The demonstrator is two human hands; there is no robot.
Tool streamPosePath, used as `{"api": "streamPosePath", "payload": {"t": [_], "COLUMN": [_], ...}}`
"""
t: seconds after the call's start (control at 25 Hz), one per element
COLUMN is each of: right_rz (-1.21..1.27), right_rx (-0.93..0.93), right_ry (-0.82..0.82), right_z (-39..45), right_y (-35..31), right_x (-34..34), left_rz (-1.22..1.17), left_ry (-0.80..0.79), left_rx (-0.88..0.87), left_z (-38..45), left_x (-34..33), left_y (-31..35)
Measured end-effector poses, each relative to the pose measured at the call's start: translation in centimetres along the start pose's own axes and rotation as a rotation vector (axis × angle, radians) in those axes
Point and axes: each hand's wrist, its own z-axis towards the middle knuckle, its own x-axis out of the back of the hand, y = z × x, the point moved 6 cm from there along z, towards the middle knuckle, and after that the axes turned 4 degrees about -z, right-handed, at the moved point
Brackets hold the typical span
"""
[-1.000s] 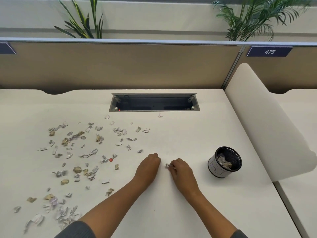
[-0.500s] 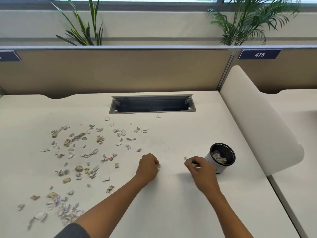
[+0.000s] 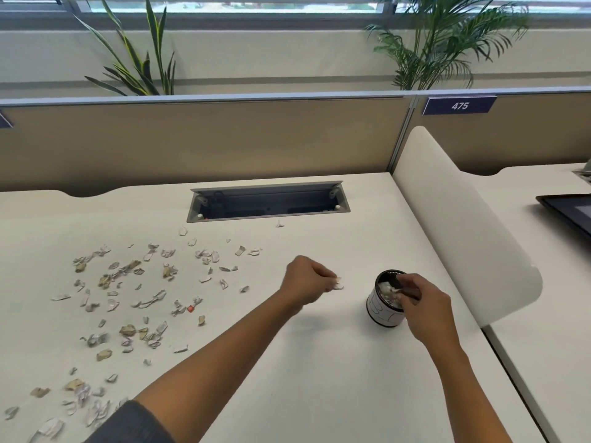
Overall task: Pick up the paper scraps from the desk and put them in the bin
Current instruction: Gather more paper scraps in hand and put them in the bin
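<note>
left hand [image 3: 305,281]: fingers curled, pinching a small white scrap [image 3: 338,283] at the fingertips; raised off the desk [image 3: 319,378]; forearm extended from the lower left, dark grey sleeve [image 3: 134,423] at the elbow end.

right hand [image 3: 425,310]: positioned over the near right rim of the bin [image 3: 385,310]; fingertips bunched above the bin opening. blurred at the fingertips; cannot tell whether a scrap is pinched there or whether the grasp is empty.

bin: small, round, dark mesh interior, white label on the outer wall; upright on the desk, directly beneath the right fingertips and to the right of the left hand, apart from it. pale crumpled paper visible inside.

paper scraps [image 3: 128,302]: loose pieces, white, grey and tan, scattered on the desk well to the left of the left hand and toward the near left edge. one small red piece [image 3: 191,309] among them. nearest loose pieces just left of the left wrist. one stray piece [image 3: 279,224] beyond the left hand, just before the cable tray [image 3: 268,203] recessed in the desk.

behind the cable tray: tan partition [image 3: 204,139], plate marked 475 [image 3: 459,105] on the right section. white curved divider [image 3: 463,225] to the right of the right hand, beside the bin. two plants [image 3: 140,65] behind the partition.
</note>
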Motion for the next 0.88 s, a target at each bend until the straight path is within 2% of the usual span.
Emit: {"api": "streamPosePath", "payload": {"t": [0.16, 0.4, 0.52, 0.68, 0.88], "right_rz": [0.033, 0.099, 0.104, 0.126, 0.128], "right_rx": [-0.005, -0.022, -0.027, -0.020, 0.055], "right_ry": [0.054, 0.110, 0.118, 0.146, 0.141], "right_z": [0.1, 0.3, 0.2, 0.0, -0.1], "right_y": [0.0, 0.7, 1.1, 0.9, -1.1], "right_x": [0.6, 2.0, 2.4, 2.6, 1.7], "left_rz": [0.025, 0.059, 0.021, -0.149, -0.077], "left_ry": [-0.115, -0.131, -0.139, -0.187, -0.083], "left_rx": [-0.054, -0.091, -0.055, -0.032, -0.103], "left_z": [0.3, 1.4, 1.6, 0.8, -0.3], "left_x": [-5.3, -9.3, -9.8, -9.3, -5.1], "left_y": [3.0, 5.5, 5.3, 3.4, -1.1]}}
